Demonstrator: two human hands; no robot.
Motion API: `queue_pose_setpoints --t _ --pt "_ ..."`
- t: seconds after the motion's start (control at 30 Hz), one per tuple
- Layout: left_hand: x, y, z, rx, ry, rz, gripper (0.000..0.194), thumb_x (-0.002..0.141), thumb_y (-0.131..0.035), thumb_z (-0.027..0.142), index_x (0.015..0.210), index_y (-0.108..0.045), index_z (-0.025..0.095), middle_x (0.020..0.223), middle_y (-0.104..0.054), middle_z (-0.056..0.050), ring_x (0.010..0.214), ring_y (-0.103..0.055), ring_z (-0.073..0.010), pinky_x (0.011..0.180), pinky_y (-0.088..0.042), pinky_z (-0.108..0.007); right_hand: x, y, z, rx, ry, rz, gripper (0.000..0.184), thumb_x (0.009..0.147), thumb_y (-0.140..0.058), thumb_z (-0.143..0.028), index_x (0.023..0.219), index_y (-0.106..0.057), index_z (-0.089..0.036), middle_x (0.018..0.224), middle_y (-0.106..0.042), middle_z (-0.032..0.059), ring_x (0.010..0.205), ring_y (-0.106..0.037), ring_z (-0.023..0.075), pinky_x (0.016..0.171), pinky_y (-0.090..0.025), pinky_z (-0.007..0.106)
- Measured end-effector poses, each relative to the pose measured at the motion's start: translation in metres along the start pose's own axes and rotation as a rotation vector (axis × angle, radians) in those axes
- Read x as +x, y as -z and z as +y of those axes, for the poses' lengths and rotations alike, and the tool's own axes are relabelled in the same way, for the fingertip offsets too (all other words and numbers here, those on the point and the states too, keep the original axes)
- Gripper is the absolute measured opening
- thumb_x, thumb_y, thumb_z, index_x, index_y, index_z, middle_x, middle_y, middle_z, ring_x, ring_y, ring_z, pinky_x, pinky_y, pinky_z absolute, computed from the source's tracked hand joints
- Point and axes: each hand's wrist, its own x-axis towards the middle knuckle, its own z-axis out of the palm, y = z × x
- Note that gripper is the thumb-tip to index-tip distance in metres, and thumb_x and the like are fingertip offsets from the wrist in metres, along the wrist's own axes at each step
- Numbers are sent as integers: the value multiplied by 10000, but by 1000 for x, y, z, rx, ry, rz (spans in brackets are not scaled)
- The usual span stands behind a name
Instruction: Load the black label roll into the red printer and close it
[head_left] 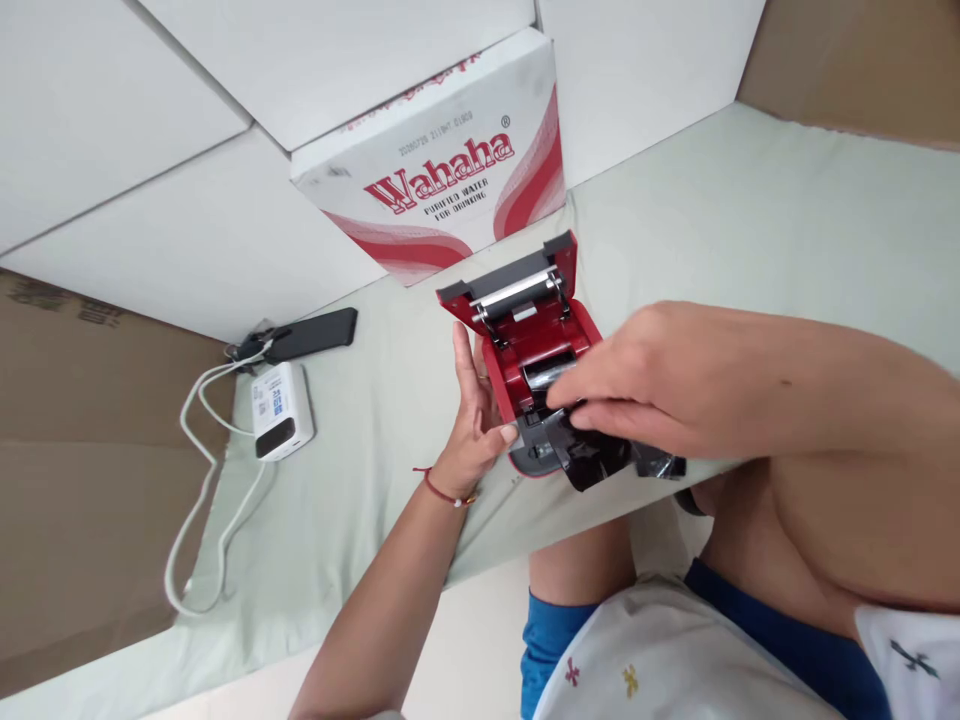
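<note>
A small red and grey printer point(541, 338) stands on the cloth with its hinged lid point(514, 285) raised, a metal and dark roller inside it. My left hand point(480, 415) grips the printer's left side, thumb on the grey front edge and fingers along the outer wall. Over the open compartment, my right hand point(630, 390) pinches glossy black film point(589, 455), which hangs past the front edge. A shiny black roll point(547, 370) lies in the compartment, partly covered by my right fingers. The exact grip point on the film is hidden.
Behind the printer stands a white and red water carton point(450, 165), against white boxes point(195, 225). To the left are a white power bank point(281, 410), a looped white cable point(184, 510) and a black phone-like slab point(311, 335). Brown cardboard point(90, 480) borders the left side.
</note>
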Motion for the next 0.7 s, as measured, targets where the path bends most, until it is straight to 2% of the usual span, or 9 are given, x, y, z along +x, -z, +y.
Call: queue_pose_setpoints --t 0.1,0.2,0.3,0.43,0.57,0.7 --pt "-1 -1 0 -15 26 9 1219 887 -875 647 1775 -44 574 1944 -87 34 1799 -164 -381 1451 -225 -653 25 0 -3 -66 -216 12 282 1045 -522 -171 1049 -802 -203 925 -791 51 748 -647 166 655 -339 312" --pt "-1 0 -1 -30 37 -1 1233 894 -868 640 1781 -16 554 1923 -197 -2 1791 -196 -388 1443 -233 -674 44 -6 -5 -195 -399 -74 266 1006 -544 -138 1067 -797 -189 978 -798 103 851 -700 229 635 -299 332" --pt "-1 -1 -2 -54 33 -8 1222 898 -865 619 1778 -20 557 1925 -188 3 1783 -229 -386 1429 -274 -676 53 -12 -5 -245 -418 -158 276 994 -560 -139 1097 -808 -207 1037 -809 116 950 -734 266 646 -305 337" --pt "1 -3 -2 -66 25 -7 1206 897 -866 600 1779 -44 554 1934 -150 16 1771 -268 -386 1425 -295 -663 56 -11 -4 -303 -398 -201 282 963 -568 -112 1047 -817 -215 986 -812 111 935 -735 264 668 -336 334" --pt "1 -2 -1 -49 16 -7 1186 901 -860 605 1781 -67 547 1924 -182 19 1786 -220 -384 1439 -266 -655 58 -11 -6 -350 -372 -194 304 945 -541 -59 1019 -809 -182 989 -813 135 907 -727 249 662 -339 322" --pt "0 1 -3 -59 26 -13 1192 901 -862 610 1778 -57 552 1917 -200 -4 1768 -275 -399 1416 -308 -674 57 -15 -3 -325 -372 -129 289 948 -537 -65 1021 -793 -178 931 -798 125 846 -710 232 646 -312 321"
